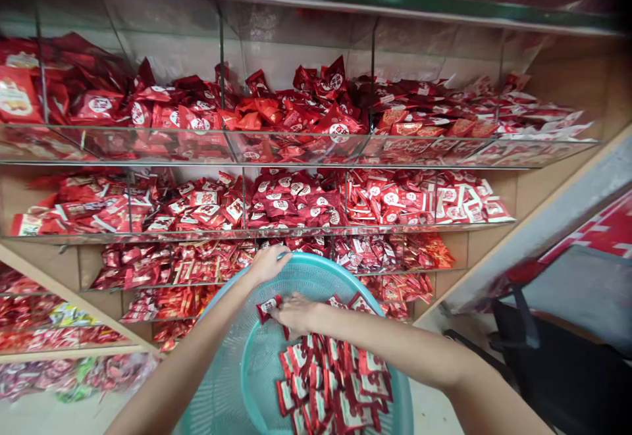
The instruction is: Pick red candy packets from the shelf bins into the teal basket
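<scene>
A turquoise mesh plastic basket is in front of me, below the shelves. My left hand is closed over its far rim. Inside the basket, my right hand pinches a small red snack packet with a white label; its fingertips are partly hidden. Many red-and-white packets lie heaped along the basket's right side, below my right forearm.
Glass-fronted shelves with dividers rise ahead, filled with red packets. A black chair stands at the right. Pink and green bagged goods lie at the lower left.
</scene>
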The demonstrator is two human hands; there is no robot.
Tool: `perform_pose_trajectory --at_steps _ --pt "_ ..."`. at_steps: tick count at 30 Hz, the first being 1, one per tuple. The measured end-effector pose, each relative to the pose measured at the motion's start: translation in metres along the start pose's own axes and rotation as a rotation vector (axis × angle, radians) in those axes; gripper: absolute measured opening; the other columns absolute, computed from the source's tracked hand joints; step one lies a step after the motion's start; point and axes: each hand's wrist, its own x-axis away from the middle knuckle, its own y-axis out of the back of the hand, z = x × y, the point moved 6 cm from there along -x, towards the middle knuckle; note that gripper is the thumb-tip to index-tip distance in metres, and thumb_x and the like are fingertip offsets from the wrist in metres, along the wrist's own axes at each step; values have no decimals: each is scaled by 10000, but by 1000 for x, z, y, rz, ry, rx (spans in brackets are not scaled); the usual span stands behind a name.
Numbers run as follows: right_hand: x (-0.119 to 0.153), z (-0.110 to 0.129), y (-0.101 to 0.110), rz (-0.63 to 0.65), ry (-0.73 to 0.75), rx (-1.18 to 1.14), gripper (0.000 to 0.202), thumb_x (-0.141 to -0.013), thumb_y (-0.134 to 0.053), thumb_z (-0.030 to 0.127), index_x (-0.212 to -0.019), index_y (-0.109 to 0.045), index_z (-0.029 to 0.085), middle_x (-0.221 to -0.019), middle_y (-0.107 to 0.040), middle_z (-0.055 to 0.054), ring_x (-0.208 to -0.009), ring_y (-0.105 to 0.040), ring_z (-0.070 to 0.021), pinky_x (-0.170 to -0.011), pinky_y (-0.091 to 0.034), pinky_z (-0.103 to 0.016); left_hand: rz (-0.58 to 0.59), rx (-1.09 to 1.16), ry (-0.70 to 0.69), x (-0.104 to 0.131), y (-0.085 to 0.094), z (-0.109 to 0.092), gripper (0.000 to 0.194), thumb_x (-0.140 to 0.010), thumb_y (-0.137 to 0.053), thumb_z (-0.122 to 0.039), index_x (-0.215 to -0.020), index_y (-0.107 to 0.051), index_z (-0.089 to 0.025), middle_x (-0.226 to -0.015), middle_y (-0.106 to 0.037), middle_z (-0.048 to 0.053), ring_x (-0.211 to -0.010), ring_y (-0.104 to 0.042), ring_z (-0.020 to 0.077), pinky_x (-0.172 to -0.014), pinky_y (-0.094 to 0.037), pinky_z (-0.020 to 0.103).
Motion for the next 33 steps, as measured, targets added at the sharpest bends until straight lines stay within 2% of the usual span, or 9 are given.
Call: perform_pose_trajectory --at_steps 6,12,16,21,24,26,29,31,33 --pt "-4 4 -6 21 24 11 582 -641 -741 317 -1129 -492 119 -982 -655 -130 -983 -580 -277 -914 -394 -462 -5 4 6 1 0 0 388 -881 -328 -436 -1049 -622 -247 -1092 -656 21 -993 -601 213 -847 -443 306" --pt "6 -1 13 -61 27 -212 498 -687 -681 330 -1106 -502 129 -953 -643 -118 -851 -613 -253 -761 -469 -381 -16 11 3 1 0 1 389 -882 -327 -450 -1044 -621 -255 -1093 -656 15 -990 -601 199 -853 -441 295" --pt "36 -10 46 -271 100 -644 497 -696 -667 331 -1132 -492 168 -961 -618 -67 -833 -584 -187 -724 -471 -309 -10 11 -1 -1 -2 3 387 -883 -326 -442 -1044 -621 -250 -1085 -655 20 -980 -603 194 -837 -443 281" --pt "105 -44 83 -590 137 -1357 401 -751 -624 303 -1118 -498 201 -990 -582 -25 -859 -561 -128 -828 -456 -327 4 -5 -14 -2 -4 2 371 -881 -333 -420 -1014 -630 -242 -1042 -667 32 -940 -615 198 -792 -453 279" --pt "147 -69 75 -705 16 -1737 335 -820 -515 317 -1137 -491 211 -1009 -567 -37 -898 -587 -147 -845 -458 -349 1 -8 -13 -2 -3 1 383 -885 -319 -435 -1025 -625 -252 -1060 -662 27 -956 -610 204 -807 -450 292" --pt "169 -80 55 -715 -151 -1883 335 -837 -441 341 -1145 -483 216 -1001 -570 -47 -844 -608 -154 -768 -486 -337 1 -1 -3 -1 -2 0 395 -884 -314 -450 -1024 -626 -254 -1072 -658 25 -968 -607 205 -831 -445 301" --pt "193 -85 16 -539 -478 -1810 350 -826 -400 340 -1148 -488 234 -908 -597 -36 -745 -612 -163 -620 -489 -304 13 3 0 -1 -1 -2 398 -882 -314 -461 -1022 -627 -259 -1077 -656 18 -969 -606 202 -846 -441 307" --pt "204 -86 -1 -454 -619 -1549 323 -808 -415 319 -1095 -530 225 -830 -607 -28 -721 -602 -168 -602 -473 -290 21 -2 -1 -2 -1 -2 398 -880 -313 -463 -1021 -627 -262 -1078 -656 15 -972 -605 202 -848 -441 307" --pt "210 -87 -4 -446 -672 -1152 270 -788 -460 302 -1017 -570 210 -840 -616 -34 -773 -597 -177 -662 -461 -292 25 -7 0 -3 -1 -2 402 -881 -309 -461 -1025 -627 -262 -1080 -657 15 -982 -603 204 -851 -441 307"
